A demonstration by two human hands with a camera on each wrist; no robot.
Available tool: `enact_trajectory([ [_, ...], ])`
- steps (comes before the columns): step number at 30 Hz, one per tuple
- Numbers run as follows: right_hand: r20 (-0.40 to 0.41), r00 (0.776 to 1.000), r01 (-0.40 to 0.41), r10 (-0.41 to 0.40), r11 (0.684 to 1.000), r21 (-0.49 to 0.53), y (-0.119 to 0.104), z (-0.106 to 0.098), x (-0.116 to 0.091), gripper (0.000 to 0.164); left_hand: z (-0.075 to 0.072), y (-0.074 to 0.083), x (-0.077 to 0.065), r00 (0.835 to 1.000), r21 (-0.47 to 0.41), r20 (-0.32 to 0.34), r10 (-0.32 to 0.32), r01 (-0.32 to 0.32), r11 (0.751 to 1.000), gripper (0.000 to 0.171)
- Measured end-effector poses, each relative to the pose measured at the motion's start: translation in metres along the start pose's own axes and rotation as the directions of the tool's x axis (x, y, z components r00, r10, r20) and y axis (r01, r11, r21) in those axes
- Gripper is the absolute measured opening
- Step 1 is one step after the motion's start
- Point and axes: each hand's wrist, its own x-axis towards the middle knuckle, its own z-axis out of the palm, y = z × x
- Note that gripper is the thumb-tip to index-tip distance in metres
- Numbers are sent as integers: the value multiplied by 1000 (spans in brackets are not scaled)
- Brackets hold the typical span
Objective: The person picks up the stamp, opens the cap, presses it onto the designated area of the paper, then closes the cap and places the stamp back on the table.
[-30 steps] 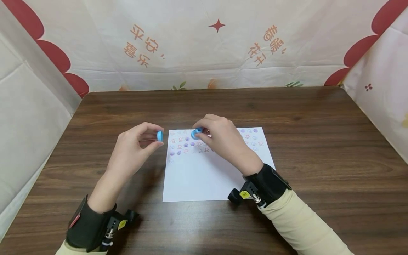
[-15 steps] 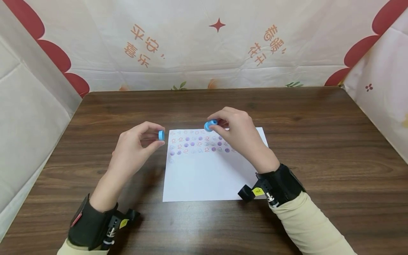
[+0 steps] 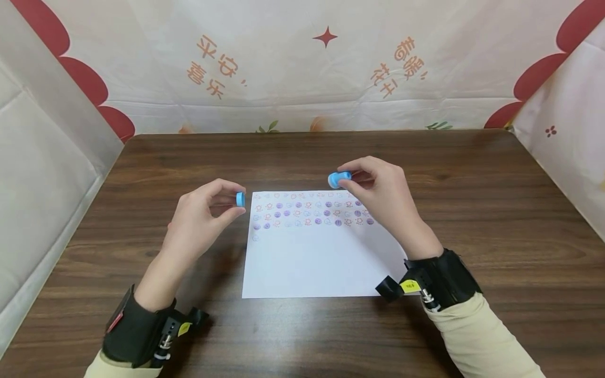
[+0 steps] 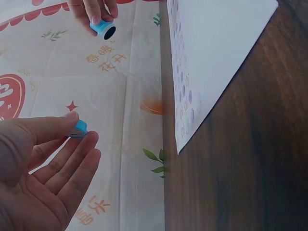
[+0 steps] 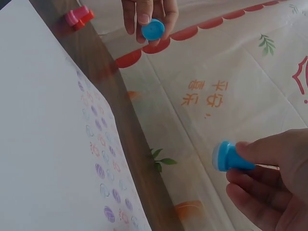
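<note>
My right hand [image 3: 385, 191] pinches a small blue stamp [image 3: 339, 179] between thumb and fingers, held near the far edge of a white sheet of paper [image 3: 316, 265]. In the right wrist view the stamp [image 5: 230, 156] lies tilted, with its wide end pointing away from the palm. A round blue cap [image 3: 240, 199] is pinched in the fingertips of my left hand [image 3: 198, 218], just left of the paper's far left corner. Rows of small purple, red and pale blue stamped prints [image 3: 307, 213] run across the upper part of the sheet.
The paper lies on a brown wood-grain table [image 3: 189, 163]. A pink and red pair of small objects [image 5: 79, 18] stands on the table in the right wrist view. Behind the table's far edge hangs a white printed cloth [image 3: 283, 68], with more cloth at both sides.
My right hand has moved to the right with the stamp, from over the printed rows to the paper's far edge, uncovering more prints. The left hand with the cap has barely moved.
</note>
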Motion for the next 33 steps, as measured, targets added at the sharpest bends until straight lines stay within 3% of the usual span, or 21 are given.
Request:
enact_trajectory([
  [5, -10, 998, -65, 65, 998, 12, 8, -3, -4, 24, 2, -2, -1, 1000, -7, 14, -22, 22, 1000, 32],
  [13, 39, 982, -184, 184, 983, 1, 18, -8, -16, 23, 8, -3, -2, 998, -11, 30, -51, 51, 999, 31],
  [19, 82, 978, -194, 191, 981, 31, 22, -10, -23, 21, 13, -5, -2, 997, -11, 56, -57, 58, 998, 33],
  [33, 92, 967, -242, 240, 970, 20, 32, -9, -29, 19, 23, -5, -1, 996, 8, 73, -54, 54, 999, 32],
])
